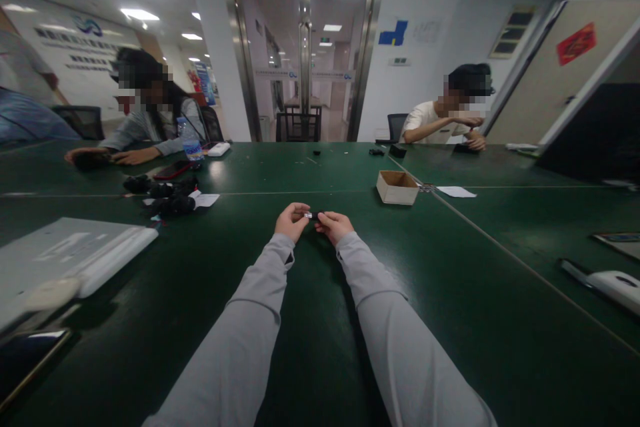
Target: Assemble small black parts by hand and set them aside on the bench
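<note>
Both my arms, in grey sleeves, stretch out over the dark green table [450, 293]. My left hand [291, 221] and my right hand [332, 226] meet at the table's middle. Between their fingertips they pinch a small part [311, 215], silver on the left end and black on the right. The part is too small to tell more. Both hands rest on or just above the tabletop.
An open cardboard box [397, 187] stands right of my hands, with a white paper [456, 192] beyond it. Black parts [167, 202] lie to the left, near a water bottle [191, 141]. A grey laptop [70, 257] sits at near left. Two people sit across the table.
</note>
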{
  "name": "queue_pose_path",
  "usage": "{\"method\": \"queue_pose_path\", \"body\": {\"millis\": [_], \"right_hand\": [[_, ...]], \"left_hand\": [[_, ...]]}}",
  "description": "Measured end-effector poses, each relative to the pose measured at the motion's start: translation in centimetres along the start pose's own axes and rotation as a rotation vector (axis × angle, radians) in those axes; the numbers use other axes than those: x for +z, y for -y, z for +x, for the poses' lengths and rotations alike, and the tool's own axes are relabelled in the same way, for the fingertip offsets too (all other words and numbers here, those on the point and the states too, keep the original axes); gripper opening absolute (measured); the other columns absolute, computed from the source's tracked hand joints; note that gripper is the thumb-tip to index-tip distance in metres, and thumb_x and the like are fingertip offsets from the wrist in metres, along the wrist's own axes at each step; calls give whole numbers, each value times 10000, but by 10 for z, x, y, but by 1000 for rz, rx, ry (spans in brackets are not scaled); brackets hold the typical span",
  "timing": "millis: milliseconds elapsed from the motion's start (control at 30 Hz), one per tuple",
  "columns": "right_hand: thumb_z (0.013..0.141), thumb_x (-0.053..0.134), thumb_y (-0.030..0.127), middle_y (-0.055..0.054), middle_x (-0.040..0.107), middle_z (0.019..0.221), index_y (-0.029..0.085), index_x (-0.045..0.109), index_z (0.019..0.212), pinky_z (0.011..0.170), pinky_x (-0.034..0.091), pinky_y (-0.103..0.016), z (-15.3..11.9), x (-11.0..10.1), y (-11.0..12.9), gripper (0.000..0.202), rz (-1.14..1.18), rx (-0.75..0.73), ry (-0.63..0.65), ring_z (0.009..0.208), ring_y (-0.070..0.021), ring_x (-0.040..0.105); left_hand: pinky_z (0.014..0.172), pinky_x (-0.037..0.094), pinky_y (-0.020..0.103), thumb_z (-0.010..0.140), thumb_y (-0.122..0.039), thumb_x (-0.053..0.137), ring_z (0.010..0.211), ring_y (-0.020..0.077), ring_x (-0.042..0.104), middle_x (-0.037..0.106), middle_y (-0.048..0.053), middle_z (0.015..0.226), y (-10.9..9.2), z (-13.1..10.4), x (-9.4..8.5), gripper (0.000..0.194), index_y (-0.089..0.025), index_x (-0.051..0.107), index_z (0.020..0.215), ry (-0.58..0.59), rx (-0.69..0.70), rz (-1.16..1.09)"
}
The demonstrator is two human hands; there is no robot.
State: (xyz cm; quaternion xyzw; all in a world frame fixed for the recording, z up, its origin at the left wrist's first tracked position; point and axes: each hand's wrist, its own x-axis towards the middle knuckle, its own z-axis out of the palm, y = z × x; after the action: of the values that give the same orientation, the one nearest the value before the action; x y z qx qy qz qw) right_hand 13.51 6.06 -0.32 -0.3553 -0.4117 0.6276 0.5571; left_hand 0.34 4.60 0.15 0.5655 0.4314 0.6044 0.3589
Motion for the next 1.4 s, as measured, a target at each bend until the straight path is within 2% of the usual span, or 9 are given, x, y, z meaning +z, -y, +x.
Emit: {"method": "queue_pose_path", "body": {"millis": [133, 333, 400, 533, 700, 867, 1067, 1233, 1400], "right_hand": [[654, 736, 126, -16, 546, 537, 101, 562, 639, 405, 483, -160, -1, 1, 2, 176, 5, 7, -21, 462, -101, 546], [632, 751, 139, -13, 549, 544, 100, 560, 644, 414, 481, -158, -2, 1, 1, 195, -6, -1, 5, 471, -100, 550], [622, 759, 152, -6, 544, 542, 101, 560, 643, 411, 477, -157, -1, 0, 0, 206, -15, -10, 8, 465, -96, 545], [631, 749, 148, -9, 550, 548, 94, 572, 666, 412, 474, -157, -1, 0, -1, 189, -7, -9, 22, 469, -96, 546], [617, 758, 154, -5, 538, 534, 94, 565, 638, 405, 462, -154, 1, 0, -2, 203, -22, -7, 1, 464, -96, 544], [618, 750, 148, -9, 553, 547, 97, 570, 654, 420, 474, -158, -1, 0, -1, 190, 3, -5, 24, 475, -99, 551], [603, 762, 176, 0, 545, 550, 104, 571, 643, 419, 471, -150, -2, 0, 0, 208, -16, -14, 35, 479, -90, 546], [601, 761, 180, -9, 552, 572, 96, 583, 668, 425, 474, -158, -2, 0, 0, 208, -4, -16, 38, 491, -94, 549], [592, 754, 175, -3, 541, 577, 99, 582, 642, 426, 471, -167, -2, 0, -1, 194, -11, -33, 35, 496, -96, 546]], "left_hand": [[726, 465, 268, 578, -160, 597, 721, 128, 579, 614, 42, 785, -1, 1, -2, 199, -139, 595, 776, 4, -55, -15], [422, 370, 183, 695, -327, 543, 432, 76, 456, 509, -17, 522, -2, -1, 0, 237, -136, 576, 831, -37, -166, 25], [388, 346, 171, 728, -349, 503, 412, 66, 441, 500, -22, 550, -4, -2, 2, 262, -151, 567, 887, -24, -148, 51], [391, 370, 163, 684, -264, 541, 472, 65, 496, 531, -15, 734, -7, -4, 2, 326, -203, 533, 1004, -29, -105, 80], [418, 376, 153, 746, -324, 505, 455, 61, 469, 505, -20, 608, -5, -4, 2, 259, -172, 554, 950, -43, -82, 104], [402, 367, 156, 716, -286, 527, 463, 59, 484, 547, -8, 718, -4, -4, 1, 267, -201, 558, 967, -33, -90, 108], [416, 359, 158, 747, -385, 499, 454, 68, 455, 485, -24, 557, -2, -3, 2, 270, -175, 582, 895, -49, -67, 111], [401, 353, 169, 735, -313, 493, 430, 61, 450, 519, -21, 625, -3, -3, 2, 242, -188, 568, 928, -28, -92, 94], [384, 314, 165, 779, -363, 443, 383, 64, 400, 450, -42, 489, -6, -5, 2, 255, -182, 572, 905, -30, -72, 134]]}}
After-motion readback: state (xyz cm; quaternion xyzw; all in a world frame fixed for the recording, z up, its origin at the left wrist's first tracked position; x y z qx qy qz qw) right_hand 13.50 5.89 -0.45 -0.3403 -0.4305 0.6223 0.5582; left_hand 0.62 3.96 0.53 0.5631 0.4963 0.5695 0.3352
